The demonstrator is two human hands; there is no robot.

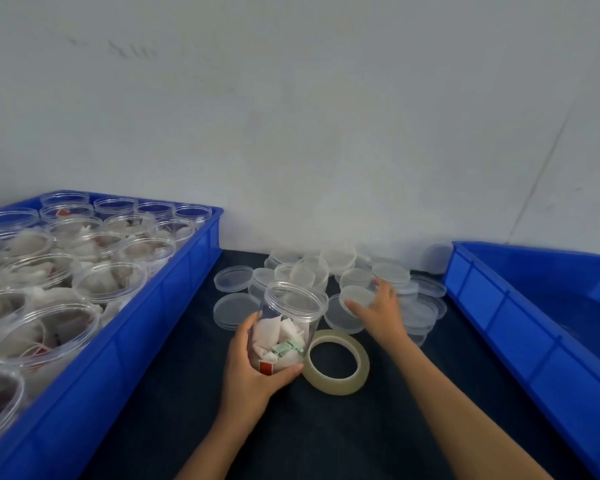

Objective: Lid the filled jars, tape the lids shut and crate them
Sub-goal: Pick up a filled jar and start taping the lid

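My left hand [253, 362] grips a clear open jar [288, 317] filled with white sachets, standing on the dark table between the two crates. My right hand [378, 311] holds a clear round lid [355, 295] at the front of a heap of loose lids [329, 268] by the wall. A roll of clear tape [336, 363] lies flat just right of the jar, under my right forearm.
A blue crate [174, 299] on the left holds several open filled jars [108, 278]. A second blue crate [534, 327] stands on the right, its inside mostly out of view. A grey wall runs close behind the lids.
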